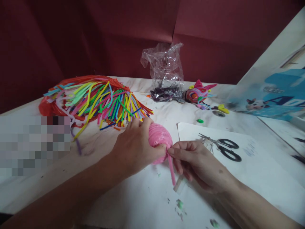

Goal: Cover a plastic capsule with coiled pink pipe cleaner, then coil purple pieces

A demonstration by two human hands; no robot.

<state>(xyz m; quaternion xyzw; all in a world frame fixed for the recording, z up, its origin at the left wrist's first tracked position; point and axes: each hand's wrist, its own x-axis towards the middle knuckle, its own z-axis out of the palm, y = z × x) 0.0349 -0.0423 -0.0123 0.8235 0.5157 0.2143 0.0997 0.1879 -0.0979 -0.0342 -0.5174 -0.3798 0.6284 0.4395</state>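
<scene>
My left hand is closed around a pink ball wound from pipe cleaner, holding it just above the white table. My right hand pinches the loose pink pipe-cleaner end that hangs down from the ball. A small whitish stick pokes out from under my right fingers; I cannot tell whether it is held. A heap of many-coloured pipe cleaners lies on a red plastic bag just behind my left hand.
Black-handled scissors lie on a white sheet to the right. At the back stand a clear plastic bag with dark pieces, a colourful finished figure, small green and yellow bits and a printed board. Red wall behind.
</scene>
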